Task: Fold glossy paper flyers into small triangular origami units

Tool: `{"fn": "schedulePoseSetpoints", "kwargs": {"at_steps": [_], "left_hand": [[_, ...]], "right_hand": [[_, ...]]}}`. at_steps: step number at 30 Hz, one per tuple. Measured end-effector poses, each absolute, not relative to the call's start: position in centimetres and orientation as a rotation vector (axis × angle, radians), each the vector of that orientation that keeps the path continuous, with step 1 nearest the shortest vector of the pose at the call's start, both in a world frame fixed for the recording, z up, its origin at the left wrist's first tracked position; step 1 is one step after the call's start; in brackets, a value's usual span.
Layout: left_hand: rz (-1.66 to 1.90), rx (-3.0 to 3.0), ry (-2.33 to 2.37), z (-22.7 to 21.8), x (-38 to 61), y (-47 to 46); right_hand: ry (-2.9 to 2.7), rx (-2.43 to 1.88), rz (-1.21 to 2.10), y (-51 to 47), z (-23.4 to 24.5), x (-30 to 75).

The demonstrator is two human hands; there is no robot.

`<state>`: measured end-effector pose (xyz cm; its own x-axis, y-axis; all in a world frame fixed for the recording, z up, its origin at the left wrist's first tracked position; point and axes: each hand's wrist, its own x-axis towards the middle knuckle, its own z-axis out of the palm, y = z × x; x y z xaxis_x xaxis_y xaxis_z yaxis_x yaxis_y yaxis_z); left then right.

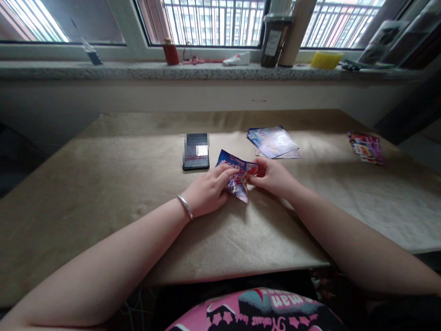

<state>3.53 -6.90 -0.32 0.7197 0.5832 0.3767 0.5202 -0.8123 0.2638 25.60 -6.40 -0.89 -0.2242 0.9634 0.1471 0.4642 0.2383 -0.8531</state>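
Observation:
A small shiny foil packet (236, 177), blue and red with print on it, lies at the middle of the tan table (98, 189). My left hand (209, 190), with a silver bangle at the wrist, presses its fingers on the packet's left side. My right hand (273, 175) pinches the packet's right edge with closed fingers. Both forearms rest on the table.
A dark phone (196, 152) lies just left of the packet. A stack of glossy cards (273, 142) sits behind my right hand, and another colourful packet (366, 147) lies far right. The windowsill (130, 72) holds a red cup (171, 53), a jar, a yellow sponge (326, 60) and other items.

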Motion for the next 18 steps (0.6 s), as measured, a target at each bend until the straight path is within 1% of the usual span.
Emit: {"fn": "schedulePoseSetpoints", "kwargs": {"at_steps": [11, 18], "left_hand": [[0.812, 2.819, 0.853, -0.6, 3.5, -6.7], [0.908, 2.835, 0.865, -0.9, 3.6, -6.5]], "right_hand": [[-1.778, -1.22, 0.943, -6.4, -0.6, 25.3], [-1.897, -1.254, 1.0, -7.3, 0.3, 25.1]]}}
